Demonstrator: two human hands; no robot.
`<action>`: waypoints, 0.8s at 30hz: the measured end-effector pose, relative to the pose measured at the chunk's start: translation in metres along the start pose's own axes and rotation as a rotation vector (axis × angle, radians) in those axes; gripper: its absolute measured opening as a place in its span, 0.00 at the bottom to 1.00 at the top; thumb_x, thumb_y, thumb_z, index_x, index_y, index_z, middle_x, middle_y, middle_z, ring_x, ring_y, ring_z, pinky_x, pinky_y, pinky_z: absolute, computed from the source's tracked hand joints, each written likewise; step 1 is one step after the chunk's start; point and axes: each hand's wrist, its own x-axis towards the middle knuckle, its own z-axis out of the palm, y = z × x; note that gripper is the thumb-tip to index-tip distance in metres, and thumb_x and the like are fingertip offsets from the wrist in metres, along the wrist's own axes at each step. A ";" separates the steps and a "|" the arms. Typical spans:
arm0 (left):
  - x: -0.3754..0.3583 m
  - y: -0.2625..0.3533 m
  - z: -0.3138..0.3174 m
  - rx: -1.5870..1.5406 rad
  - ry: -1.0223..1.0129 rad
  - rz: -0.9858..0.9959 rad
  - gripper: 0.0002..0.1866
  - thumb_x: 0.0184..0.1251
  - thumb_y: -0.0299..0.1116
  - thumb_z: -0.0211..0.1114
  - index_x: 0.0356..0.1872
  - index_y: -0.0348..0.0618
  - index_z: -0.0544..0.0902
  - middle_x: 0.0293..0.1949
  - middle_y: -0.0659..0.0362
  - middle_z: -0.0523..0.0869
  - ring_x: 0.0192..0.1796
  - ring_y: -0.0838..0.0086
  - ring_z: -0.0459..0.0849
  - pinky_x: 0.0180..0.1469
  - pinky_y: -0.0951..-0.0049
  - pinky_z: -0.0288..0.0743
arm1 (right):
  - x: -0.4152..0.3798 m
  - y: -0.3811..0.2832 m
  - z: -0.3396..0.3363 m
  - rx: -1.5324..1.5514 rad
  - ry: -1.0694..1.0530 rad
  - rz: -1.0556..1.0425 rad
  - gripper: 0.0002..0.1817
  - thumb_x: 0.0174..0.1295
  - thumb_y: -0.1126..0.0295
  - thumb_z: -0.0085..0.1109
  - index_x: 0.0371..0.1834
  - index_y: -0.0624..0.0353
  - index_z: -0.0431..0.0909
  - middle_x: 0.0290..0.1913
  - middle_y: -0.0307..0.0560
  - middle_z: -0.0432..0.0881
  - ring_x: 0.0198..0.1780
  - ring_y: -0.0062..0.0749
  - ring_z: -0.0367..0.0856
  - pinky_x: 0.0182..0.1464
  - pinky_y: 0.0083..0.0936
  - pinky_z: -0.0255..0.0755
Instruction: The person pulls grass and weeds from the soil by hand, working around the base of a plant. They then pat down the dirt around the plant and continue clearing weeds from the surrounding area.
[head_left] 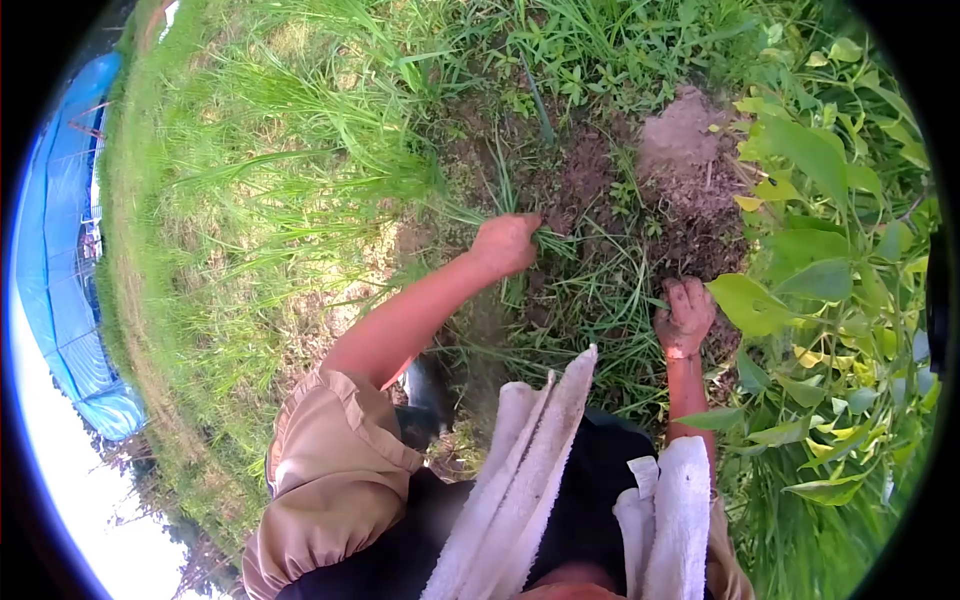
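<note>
My left hand (507,243) is closed in a fist around a tuft of grass (556,241), whose blades stick out on both sides of the fingers. Low over the soil, my right hand (685,315) has its fingers curled; what they hold, if anything, is hidden. Dirt marks the right hand and wrist. Between the two hands lie long, loose-looking green grass blades (610,295) on dark soil (585,175). A mound of lighter brown soil (685,140) rises just beyond my right hand.
Leafy green plants (800,255) crowd the right side, close to my right forearm. Tall grass (330,130) covers the left and far ground. A white towel (520,470) hangs from my neck. At the far left stands a blue tarp structure (62,240).
</note>
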 end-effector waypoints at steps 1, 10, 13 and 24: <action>0.000 -0.011 -0.003 -0.003 0.113 -0.035 0.17 0.50 0.30 0.60 0.45 0.43 0.79 0.49 0.45 0.79 0.52 0.53 0.78 0.51 0.57 0.75 | 0.008 -0.005 -0.009 -0.003 -0.011 -0.020 0.21 0.30 0.77 0.56 0.34 0.52 0.77 0.36 0.45 0.74 0.35 0.45 0.73 0.37 0.38 0.67; 0.078 -0.120 -0.073 0.304 0.118 -0.615 0.29 0.60 0.34 0.56 0.64 0.37 0.64 0.62 0.49 0.72 0.65 0.55 0.68 0.61 0.56 0.66 | 0.013 -0.002 -0.010 0.170 0.016 -0.029 0.22 0.28 0.79 0.57 0.35 0.53 0.77 0.35 0.46 0.75 0.35 0.46 0.73 0.37 0.38 0.67; 0.090 -0.144 -0.079 0.316 0.003 -0.584 0.18 0.59 0.37 0.56 0.48 0.46 0.82 0.51 0.56 0.83 0.54 0.65 0.81 0.52 0.67 0.74 | -0.014 0.014 0.007 0.204 -0.044 0.035 0.23 0.30 0.80 0.56 0.37 0.53 0.77 0.35 0.46 0.76 0.38 0.46 0.74 0.38 0.37 0.69; 0.036 -0.073 -0.031 0.144 0.246 -0.289 0.12 0.53 0.33 0.58 0.38 0.41 0.80 0.36 0.48 0.85 0.40 0.59 0.85 0.42 0.61 0.78 | -0.011 0.013 0.021 0.923 -0.040 0.536 0.22 0.33 0.77 0.56 0.38 0.52 0.76 0.36 0.46 0.75 0.37 0.47 0.73 0.39 0.41 0.66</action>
